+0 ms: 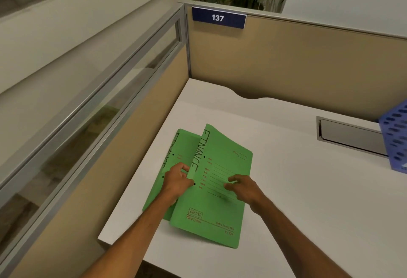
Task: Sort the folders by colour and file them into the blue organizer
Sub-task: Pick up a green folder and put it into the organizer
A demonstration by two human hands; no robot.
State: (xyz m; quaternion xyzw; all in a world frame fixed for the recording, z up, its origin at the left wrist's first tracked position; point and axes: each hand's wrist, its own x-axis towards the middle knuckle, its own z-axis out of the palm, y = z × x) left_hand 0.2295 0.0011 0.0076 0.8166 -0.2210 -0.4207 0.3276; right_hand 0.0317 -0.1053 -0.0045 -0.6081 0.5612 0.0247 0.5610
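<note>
Two green folders marked FINANCE lie on the white desk (286, 189), overlapping. The upper green folder (222, 211) lies to the right, its left spine edge lifted off the lower green folder (180, 147). My left hand (178, 178) pinches that lifted spine edge. My right hand (242, 186) rests on the upper folder's cover, fingers curled and pressing down. The blue organizer (396, 136), perforated plastic, shows only partly at the right edge of the view.
Tan cubicle partitions (286, 68) wall the desk at the back and left, with a glass strip on the left one. A grey cable-tray slot (350, 136) sits in the desk beside the organizer. A sign reading 137 (218, 17) hangs on the partition, with plants behind it.
</note>
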